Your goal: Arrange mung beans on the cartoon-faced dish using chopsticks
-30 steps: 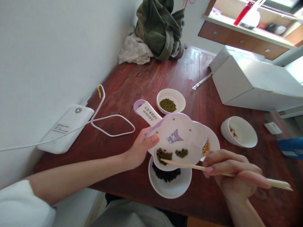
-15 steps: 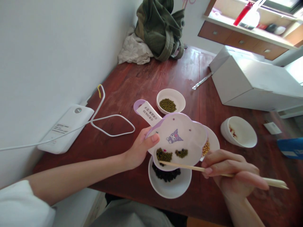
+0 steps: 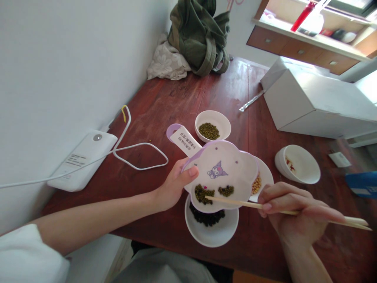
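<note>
My left hand (image 3: 173,184) grips the rim of a white and purple flower-shaped dish (image 3: 232,159) with a cartoon print, held tilted above the table. Two small heaps of dark green beans (image 3: 213,192) lie in its lower part. My right hand (image 3: 294,218) is closed on wooden chopsticks (image 3: 235,202), whose tips rest in the left heap. Right under the dish stands a white bowl of black beans (image 3: 210,228). A dish with yellow beans (image 3: 259,182) is partly hidden behind the held dish.
On the red-brown table (image 3: 165,102) stand a white bowl of green beans (image 3: 212,125), a white bowl with a few red bits (image 3: 297,164), a white box (image 3: 318,102), a white device with cable (image 3: 82,159), a green bag (image 3: 200,33) and a blue object (image 3: 362,184).
My right hand and the chopsticks have shifted a little to the right and up; the tips now sit in the left bean heap. The dish and my left hand stay put.
</note>
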The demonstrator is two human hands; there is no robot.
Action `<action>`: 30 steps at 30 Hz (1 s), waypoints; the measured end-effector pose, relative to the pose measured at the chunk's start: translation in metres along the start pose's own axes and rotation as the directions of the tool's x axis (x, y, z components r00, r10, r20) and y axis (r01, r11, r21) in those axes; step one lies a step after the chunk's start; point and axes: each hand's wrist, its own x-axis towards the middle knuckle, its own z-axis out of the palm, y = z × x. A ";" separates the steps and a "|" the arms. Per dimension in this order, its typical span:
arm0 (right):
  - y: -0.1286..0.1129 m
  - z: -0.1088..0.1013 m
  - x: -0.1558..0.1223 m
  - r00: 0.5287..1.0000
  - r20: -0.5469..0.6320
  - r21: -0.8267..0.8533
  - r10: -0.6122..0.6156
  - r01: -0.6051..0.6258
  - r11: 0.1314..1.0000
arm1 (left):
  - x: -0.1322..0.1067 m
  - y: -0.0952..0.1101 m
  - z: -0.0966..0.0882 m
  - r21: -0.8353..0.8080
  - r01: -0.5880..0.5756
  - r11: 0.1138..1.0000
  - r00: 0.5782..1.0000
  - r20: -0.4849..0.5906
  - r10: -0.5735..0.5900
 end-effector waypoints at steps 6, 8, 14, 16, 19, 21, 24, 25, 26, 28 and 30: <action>0.002 0.002 -0.002 0.999 0.038 0.019 -0.020 0.019 1.000 | 0.000 -0.001 -0.002 -0.013 0.014 1.000 1.000 0.022 -0.014; 0.002 0.001 -0.003 0.998 0.046 0.025 -0.032 0.031 0.999 | 0.000 -0.001 -0.003 -0.016 0.007 1.000 1.000 0.028 -0.007; 0.000 0.003 -0.007 0.994 0.068 0.065 0.085 -0.089 0.994 | 0.001 -0.001 -0.004 -0.008 -0.002 1.000 0.999 0.041 0.002; 0.000 0.004 -0.008 0.990 0.081 0.104 0.111 -0.119 0.987 | 0.001 0.000 -0.003 -0.008 -0.006 1.000 0.999 0.048 0.006; 0.001 0.005 -0.011 0.987 0.079 0.114 0.137 -0.146 0.983 | 0.001 0.000 -0.002 -0.008 -0.020 1.000 0.999 0.048 0.021; 0.002 0.006 -0.012 0.986 0.078 0.105 0.149 -0.157 0.982 | 0.001 0.000 -0.001 -0.009 -0.026 1.000 0.999 0.041 0.027; 0.004 0.005 -0.013 0.986 0.094 0.087 0.139 -0.147 0.985 | 0.001 -0.002 -0.001 -0.007 -0.026 1.000 0.999 0.026 0.026; 0.004 0.005 -0.013 0.986 0.099 0.082 0.131 -0.139 0.987 | 0.000 -0.002 0.000 -0.007 -0.026 1.000 0.999 0.022 0.026; 0.004 0.005 -0.012 0.987 0.107 0.079 0.121 -0.129 0.988 | 0.000 -0.002 0.000 -0.006 -0.025 1.000 1.000 0.018 0.026; 0.004 0.004 -0.012 0.987 0.120 0.082 0.106 -0.116 0.990 | 0.000 -0.001 0.000 -0.008 -0.026 1.000 1.000 0.015 0.026; 0.004 0.004 -0.011 0.987 0.137 0.088 0.084 -0.096 0.991 | 0.000 0.000 0.001 -0.011 -0.032 0.999 0.999 0.017 0.032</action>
